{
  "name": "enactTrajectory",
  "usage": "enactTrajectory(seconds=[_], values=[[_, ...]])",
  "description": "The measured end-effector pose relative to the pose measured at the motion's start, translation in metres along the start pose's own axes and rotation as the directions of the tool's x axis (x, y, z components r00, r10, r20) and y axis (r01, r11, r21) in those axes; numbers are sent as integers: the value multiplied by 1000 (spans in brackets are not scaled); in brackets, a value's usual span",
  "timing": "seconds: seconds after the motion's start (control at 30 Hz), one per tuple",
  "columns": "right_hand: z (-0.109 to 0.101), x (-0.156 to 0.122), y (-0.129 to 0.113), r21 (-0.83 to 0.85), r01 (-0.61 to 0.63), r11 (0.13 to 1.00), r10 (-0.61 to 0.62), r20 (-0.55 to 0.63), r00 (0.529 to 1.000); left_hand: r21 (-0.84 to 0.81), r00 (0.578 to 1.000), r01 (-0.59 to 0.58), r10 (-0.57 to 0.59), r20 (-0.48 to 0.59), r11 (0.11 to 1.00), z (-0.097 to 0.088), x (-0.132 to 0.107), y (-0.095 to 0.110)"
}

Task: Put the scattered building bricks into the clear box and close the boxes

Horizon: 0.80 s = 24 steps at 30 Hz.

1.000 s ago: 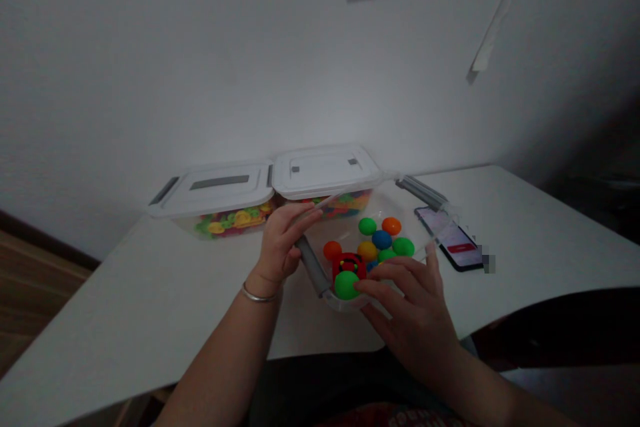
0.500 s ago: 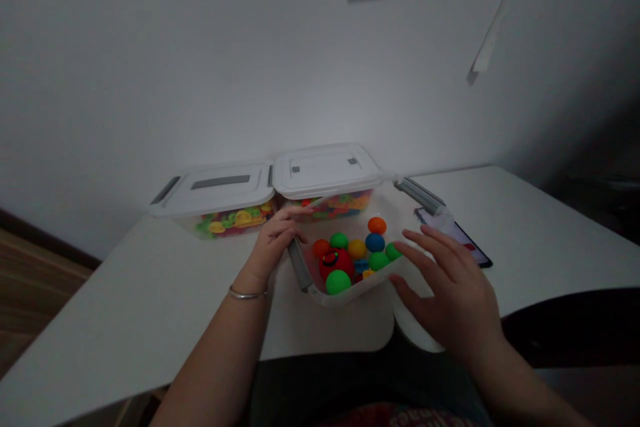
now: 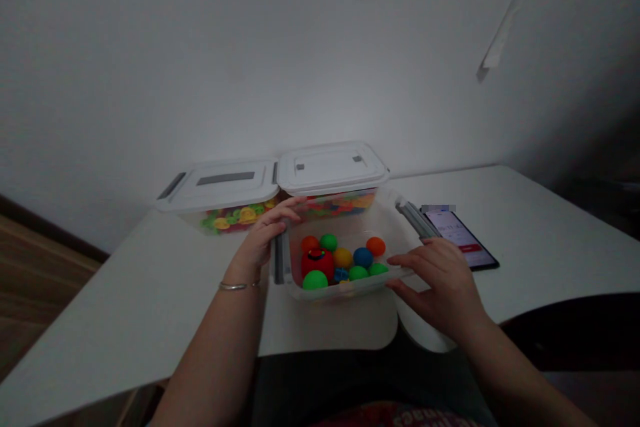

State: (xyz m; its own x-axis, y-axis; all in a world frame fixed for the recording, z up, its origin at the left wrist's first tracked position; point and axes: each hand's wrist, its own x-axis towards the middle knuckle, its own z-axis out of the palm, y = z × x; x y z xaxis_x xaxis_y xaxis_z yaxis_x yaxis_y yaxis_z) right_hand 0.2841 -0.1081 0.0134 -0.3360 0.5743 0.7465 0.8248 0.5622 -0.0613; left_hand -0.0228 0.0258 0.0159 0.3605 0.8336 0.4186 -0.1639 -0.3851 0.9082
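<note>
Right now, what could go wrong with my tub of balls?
The tub looks open on top, so if your left hand and right hand tip it, the balls might roll out. They could then run along the table and drop off. The phone lies close to your right hand, so it might get bumped.

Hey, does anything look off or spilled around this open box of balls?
Nothing looks spilled: the balls are all inside the clear plastic box. The one odd item is the red ball, bigger than the rest, with a dark marking on top.
</note>
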Motion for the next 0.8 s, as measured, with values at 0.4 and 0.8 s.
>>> enactTrajectory(seconds=[0.4, 0.8], values=[[-17, 91, -46, 336, 80, 938, -271, 572, 774, -108, 997, 55, -60, -49, 993, 7, 1, -2], [6, 91, -40, 154, -46, 987, -84, 737, 671, -191, 997, 5, -19, -71, 982, 17, -3, 6]])
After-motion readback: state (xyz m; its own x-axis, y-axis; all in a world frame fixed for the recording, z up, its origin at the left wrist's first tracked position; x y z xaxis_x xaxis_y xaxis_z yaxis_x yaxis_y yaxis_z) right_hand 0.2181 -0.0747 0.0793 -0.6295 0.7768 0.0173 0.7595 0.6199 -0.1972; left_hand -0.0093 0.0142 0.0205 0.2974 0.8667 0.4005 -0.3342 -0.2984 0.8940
